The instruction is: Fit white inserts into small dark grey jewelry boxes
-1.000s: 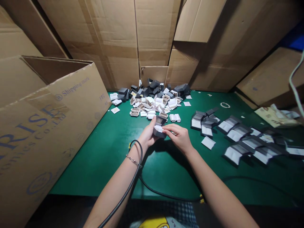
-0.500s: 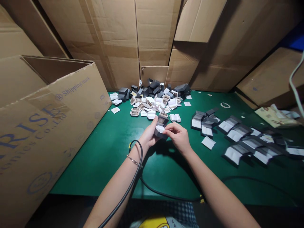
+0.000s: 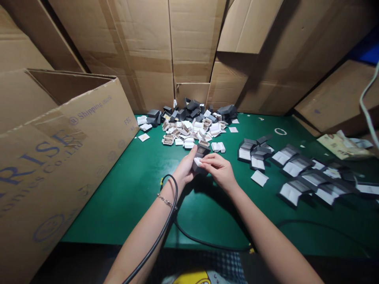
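A small dark grey hinged box [image 3: 201, 153] with a white insert is held just above the green table [image 3: 142, 189], its lid tilted open. My left hand [image 3: 185, 169] grips its left side, thumb up along the lid. My right hand [image 3: 220, 170] is closed on its right side, fingertips pressing the white insert at the front. Behind the hands lies a pile of white inserts and dark boxes [image 3: 192, 124].
A big open cardboard carton [image 3: 53, 150] stands on the left. Rows of open dark boxes with white inserts [image 3: 299, 173] lie on the right. Cardboard walls rise behind. A black cable [image 3: 204, 242] crosses the near table edge and my left wrist.
Both hands lifted the box slightly and shifted a little away from me. My right fingers moved further onto the white insert.
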Motion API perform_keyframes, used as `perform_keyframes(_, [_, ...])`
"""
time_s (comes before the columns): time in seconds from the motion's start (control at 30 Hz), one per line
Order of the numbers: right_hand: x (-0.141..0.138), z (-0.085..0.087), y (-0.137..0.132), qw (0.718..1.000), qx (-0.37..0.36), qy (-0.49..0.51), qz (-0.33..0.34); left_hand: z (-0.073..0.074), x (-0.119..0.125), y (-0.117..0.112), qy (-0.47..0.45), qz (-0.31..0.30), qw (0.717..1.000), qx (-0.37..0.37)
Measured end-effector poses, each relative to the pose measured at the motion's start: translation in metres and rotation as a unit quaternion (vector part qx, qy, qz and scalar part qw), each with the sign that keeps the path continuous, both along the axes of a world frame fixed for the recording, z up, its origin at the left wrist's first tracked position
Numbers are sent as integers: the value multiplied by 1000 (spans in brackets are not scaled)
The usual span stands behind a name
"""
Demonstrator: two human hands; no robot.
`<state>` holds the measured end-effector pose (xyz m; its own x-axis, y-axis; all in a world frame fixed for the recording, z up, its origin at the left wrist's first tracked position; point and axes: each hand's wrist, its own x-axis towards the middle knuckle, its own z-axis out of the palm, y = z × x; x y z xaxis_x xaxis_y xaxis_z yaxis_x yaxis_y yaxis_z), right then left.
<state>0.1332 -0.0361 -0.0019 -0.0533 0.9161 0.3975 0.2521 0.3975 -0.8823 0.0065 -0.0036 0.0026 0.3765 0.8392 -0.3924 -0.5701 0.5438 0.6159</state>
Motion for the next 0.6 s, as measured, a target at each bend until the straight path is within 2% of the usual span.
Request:
perform_keyframes(0.1, [-1, -1, -3, 996, 53, -69, -14, 1, -1, 3, -9, 26, 1000, 0])
perform_keyframes(0.17, [-2, -2, -5, 987, 99, -127, -12, 2, -2, 4, -21, 66, 997, 17])
perform_keyframes(0.3, [-4, -5, -8, 960, 143, -239, -3, 4, -1, 1, -7, 147, 983, 109])
perform_keyframes(0.43, [-3, -10, -7, 941, 146, -303, -27, 1, 4, -4, 10, 164, 968, 191])
perform_keyframes(0.6, [-1, -8, -5, 922, 179, -342, -36, -3, 7, -5, 16, 170, 965, 197])
